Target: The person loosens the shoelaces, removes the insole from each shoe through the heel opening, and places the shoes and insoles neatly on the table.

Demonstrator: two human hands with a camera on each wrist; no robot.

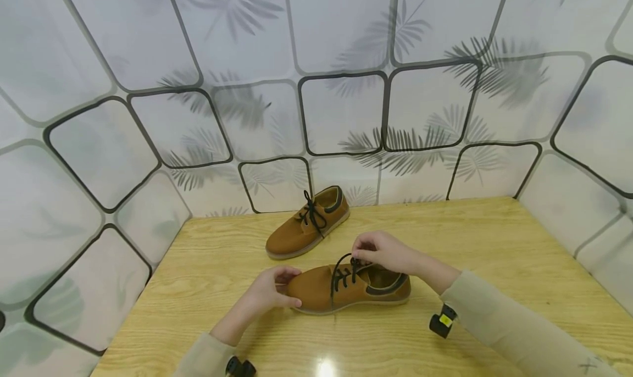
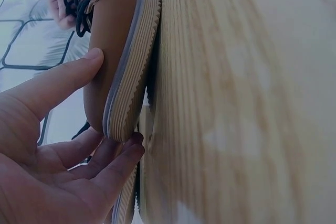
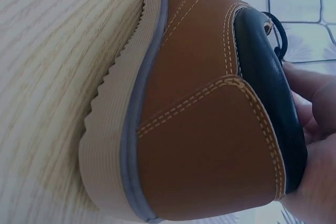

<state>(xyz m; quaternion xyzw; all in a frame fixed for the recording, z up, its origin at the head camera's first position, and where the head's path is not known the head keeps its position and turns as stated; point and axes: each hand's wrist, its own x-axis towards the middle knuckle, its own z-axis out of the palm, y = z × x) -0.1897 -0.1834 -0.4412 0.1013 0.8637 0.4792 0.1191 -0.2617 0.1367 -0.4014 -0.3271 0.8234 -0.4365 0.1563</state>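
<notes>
A brown lace-up shoe (image 1: 314, 289) lies sole down on the wooden table, toe to the left. My left hand (image 1: 262, 294) holds its toe, thumb on the near side and fingers round the front; the left wrist view shows the thumb (image 2: 94, 54) on the upper. Above the tongue, my right hand (image 1: 386, 253) pinches the black shoelace (image 1: 338, 278) between thumb and fingers. One length of lace loops down over the near side. In the right wrist view the shoe's heel (image 3: 205, 161) covers much of the right hand (image 3: 320, 114).
Behind stands the matching brown shoe (image 1: 292, 237), its black lace tied in a bow. The wooden table (image 1: 475, 245) meets patterned white walls (image 1: 346, 113) at the back and both sides. A small black device (image 1: 442, 323) is strapped at the right wrist.
</notes>
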